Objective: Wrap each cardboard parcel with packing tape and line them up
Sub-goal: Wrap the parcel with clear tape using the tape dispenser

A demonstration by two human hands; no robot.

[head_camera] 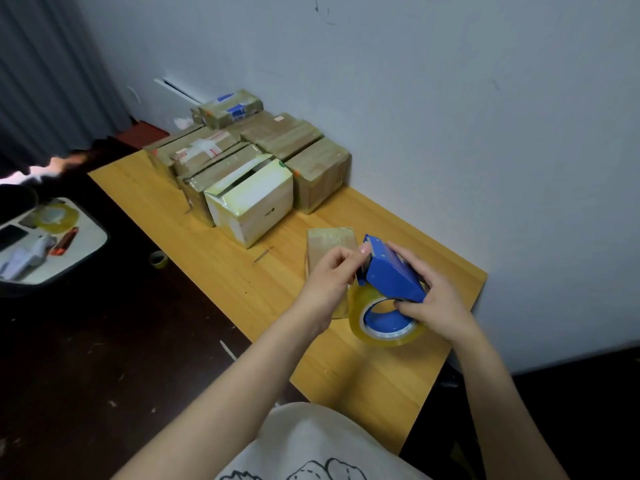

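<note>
A long wooden table [207, 244] runs along the pale wall, its near end cut off behind the person's white shirt. At the far end a cluster of taped brown parcels [277, 136] stands packed together against the wall; how many there are is hard to count, since the rear ones are partly hidden. In front of them a white box [252, 202] shows a dark gap in its top. At the left edge a low side table [86, 237] is cropped, and the things on it are blurred apart from a spare clear roll [57, 218]. Nearer the person, a flat parcel [330, 242] lies on the table, its near half covered by the hands. The right hand [436, 303] grips the blue tape dispenser [391, 271] from behind, fingers curled into the core of the clear tape roll [384, 329] it carries. The left hand [327, 277] pinches at the dispenser's front edge with thumb and curled fingers; whether a tape end lies between them cannot be made out.
</note>
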